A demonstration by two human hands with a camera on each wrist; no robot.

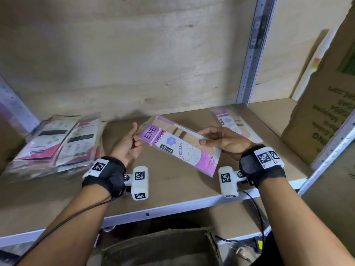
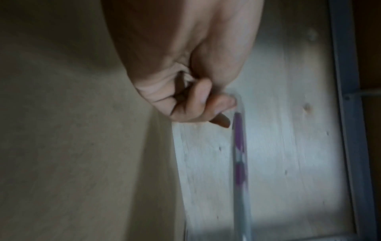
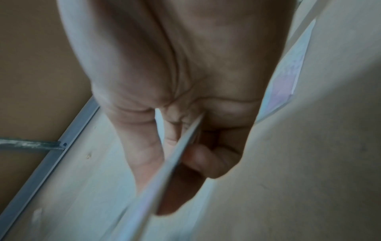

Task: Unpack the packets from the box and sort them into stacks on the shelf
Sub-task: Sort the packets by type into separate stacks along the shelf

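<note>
A purple stocking packet (image 1: pixel 178 144) is being held over the shelf (image 1: pixel 172 181), pinched by the right hand (image 1: pixel 222 141), steadied by left hand (image 1: pixel 128 144) fingers (image 2: pixel 224 101); placement on the matching purple stack (image 1: pixel 228 121) is judged next.

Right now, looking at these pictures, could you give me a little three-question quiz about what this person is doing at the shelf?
1. True or false: the purple packet lies flat on the shelf.
2. Which hand pinches the packet between thumb and fingers: A left hand, B right hand, C neither?
3. Fill in: the stack of pink and white packets sits on the person's ____ side.

Key: 1 false, it is held above the shelf; 2 B; 3 left.
</note>
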